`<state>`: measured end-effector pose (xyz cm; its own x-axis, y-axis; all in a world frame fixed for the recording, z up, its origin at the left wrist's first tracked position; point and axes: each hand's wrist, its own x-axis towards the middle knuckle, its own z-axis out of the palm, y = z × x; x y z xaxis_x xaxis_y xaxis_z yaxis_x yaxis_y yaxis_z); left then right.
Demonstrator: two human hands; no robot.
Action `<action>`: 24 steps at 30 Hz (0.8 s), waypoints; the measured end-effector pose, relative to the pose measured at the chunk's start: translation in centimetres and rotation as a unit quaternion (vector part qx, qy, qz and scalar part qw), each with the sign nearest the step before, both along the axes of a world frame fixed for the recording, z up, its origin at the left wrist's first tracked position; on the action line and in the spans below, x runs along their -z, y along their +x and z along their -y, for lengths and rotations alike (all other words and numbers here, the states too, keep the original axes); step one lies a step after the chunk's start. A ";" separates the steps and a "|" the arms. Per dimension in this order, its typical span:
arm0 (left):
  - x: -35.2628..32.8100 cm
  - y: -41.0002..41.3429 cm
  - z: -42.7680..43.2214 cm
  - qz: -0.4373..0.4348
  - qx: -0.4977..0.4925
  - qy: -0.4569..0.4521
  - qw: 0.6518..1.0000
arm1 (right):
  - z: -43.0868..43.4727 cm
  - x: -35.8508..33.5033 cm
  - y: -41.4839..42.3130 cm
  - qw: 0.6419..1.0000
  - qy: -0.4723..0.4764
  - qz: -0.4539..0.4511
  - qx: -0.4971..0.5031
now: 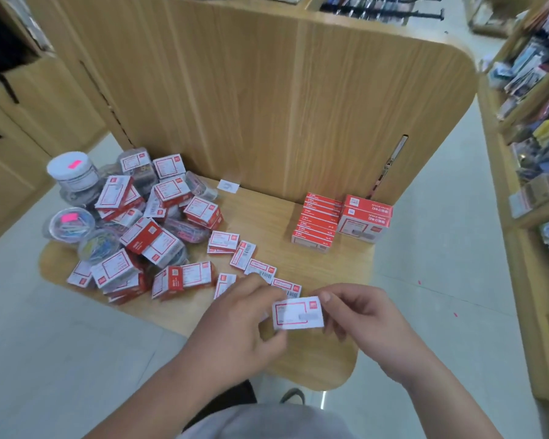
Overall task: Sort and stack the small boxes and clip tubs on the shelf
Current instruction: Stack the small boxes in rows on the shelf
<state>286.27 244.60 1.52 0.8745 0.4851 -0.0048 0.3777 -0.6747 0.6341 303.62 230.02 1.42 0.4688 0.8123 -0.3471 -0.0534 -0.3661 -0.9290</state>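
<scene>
Small white-and-red box (298, 313): was held just above the near edge of the shelf (333, 270). The left grip (244, 321) pinched its left end and the right grip (358, 315) its right end.
Heap of boxes and clip tubs (140, 223): lay jumbled on the shelf's left side.
Loose boxes (243, 255): lay in a ragged line from the middle toward the near edge.
Red box stack (317, 223): stood at the far right corner, against a larger box (365, 220).

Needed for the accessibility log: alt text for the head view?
Both the left hand and right hand pinch a small white-and-red box above a wooden shelf. A jumbled pile of similar boxes and clear paper-clip tubs lies at left; neat red box stacks stand at back right.
</scene>
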 end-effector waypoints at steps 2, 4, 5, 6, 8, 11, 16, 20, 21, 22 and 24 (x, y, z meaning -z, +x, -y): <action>-0.5 0.1 0.1 0.043 -0.015 -0.032 0.998 | 0.0 -0.8 -0.1 1.000 0.028 -0.007 0.010; -0.9 0.2 0.3 0.072 -0.028 -0.061 0.995 | 0.1 -1.6 -0.3 0.998 0.060 -0.026 0.024; -1.1 0.2 0.4 0.079 -0.034 -0.077 0.993 | 0.2 -1.9 -0.5 0.996 0.077 -0.046 0.028; -1.3 0.3 0.5 0.085 -0.042 -0.097 0.991 | 0.2 -2.3 -0.6 0.993 0.092 -0.063 0.028; -1.8 0.6 0.6 0.096 -0.055 -0.142 0.984 | 0.2 -2.7 -1.0 0.991 0.102 -0.083 0.013; -2.6 1.3 0.6 0.102 -0.026 -0.174 0.979 | -0.1 -2.9 -1.5 0.988 0.092 -0.120 -0.015; -2.4 2.2 0.5 0.134 -0.039 -0.201 0.970 | -1.3 -2.5 -2.2 0.976 0.102 -0.173 0.084; -2.1 2.3 -0.8 0.125 -0.109 -0.294 0.941 | -2.5 -2.6 -1.9 0.984 0.086 -0.092 0.128; -2.1 2.3 -1.4 0.124 -0.113 -0.305 0.938 | -2.7 -2.6 -1.8 0.984 0.084 -0.087 0.132; -2.2 2.4 -1.9 0.125 -0.112 -0.313 0.935 | -3.0 -2.7 -1.7 0.983 0.085 -0.091 0.135; -2.4 2.5 -2.8 0.134 -0.103 -0.320 0.932 | -3.6 -2.9 -1.6 0.981 0.088 -0.101 0.142</action>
<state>288.75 247.39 3.90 0.7741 0.6161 -0.1453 0.2273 -0.0563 0.9722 302.04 233.62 4.27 0.6205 0.7150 -0.3220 -0.3193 -0.1447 -0.9366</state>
